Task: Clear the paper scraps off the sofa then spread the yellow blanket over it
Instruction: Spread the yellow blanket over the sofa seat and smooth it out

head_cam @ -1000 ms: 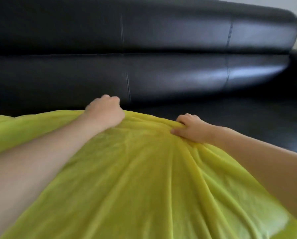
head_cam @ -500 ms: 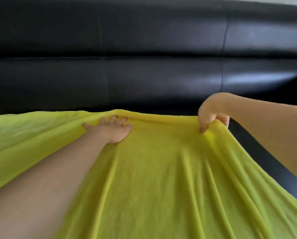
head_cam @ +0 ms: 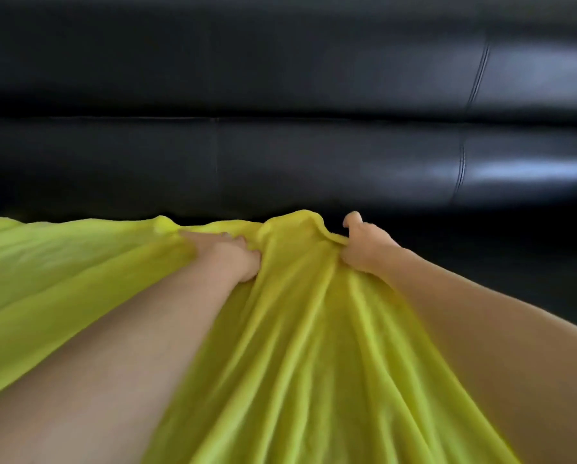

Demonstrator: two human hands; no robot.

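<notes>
From the head view I see the yellow blanket [head_cam: 297,346] draped over the seat of the black sofa [head_cam: 280,155], its far edge running left to right along the foot of the backrest and its folds streaming back toward me, so the cloth's creases point from the backrest to the near edge. My left hand [head_cam: 228,254] lies on the blanket near that far edge, fingers curled down into the cloth and bunching it; blur hides whether the thumb is under the fabric. My right hand [head_cam: 367,247] grips the raised hump of the edge just beside the left, fingers closed on the fabric, one digit sticking up free. Right of it, bare black seat shows.
</notes>
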